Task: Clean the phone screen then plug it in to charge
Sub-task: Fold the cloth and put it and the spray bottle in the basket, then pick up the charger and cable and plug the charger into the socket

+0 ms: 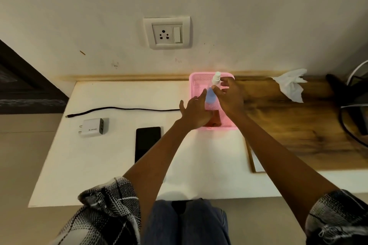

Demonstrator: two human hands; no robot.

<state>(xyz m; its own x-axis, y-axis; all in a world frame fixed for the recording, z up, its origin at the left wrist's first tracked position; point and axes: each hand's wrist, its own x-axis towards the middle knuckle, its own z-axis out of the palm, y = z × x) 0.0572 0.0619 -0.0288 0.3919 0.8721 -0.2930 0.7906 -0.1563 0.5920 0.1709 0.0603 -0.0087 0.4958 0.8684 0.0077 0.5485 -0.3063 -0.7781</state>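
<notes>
Over pink basket (194, 79) | right hand (229, 97) pinches spray bottle (214, 85) | left hand (196, 111) open

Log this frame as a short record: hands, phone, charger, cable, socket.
right hand: fingers pinch spray bottle over pink basket
left hand: open, fingers straight, at the bottle's blue body
phone: flat on white table, screen dark
charger: on table, unplugged
cable: loose, unconnected
socket: on wall, empty

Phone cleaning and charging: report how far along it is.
Done: nothing visibly. In hand: right hand pinches the spray bottle in the pink basket; left hand reaches beside it. Left: phone unwiped; charger and cable unplugged, wall socket empty.
</notes>
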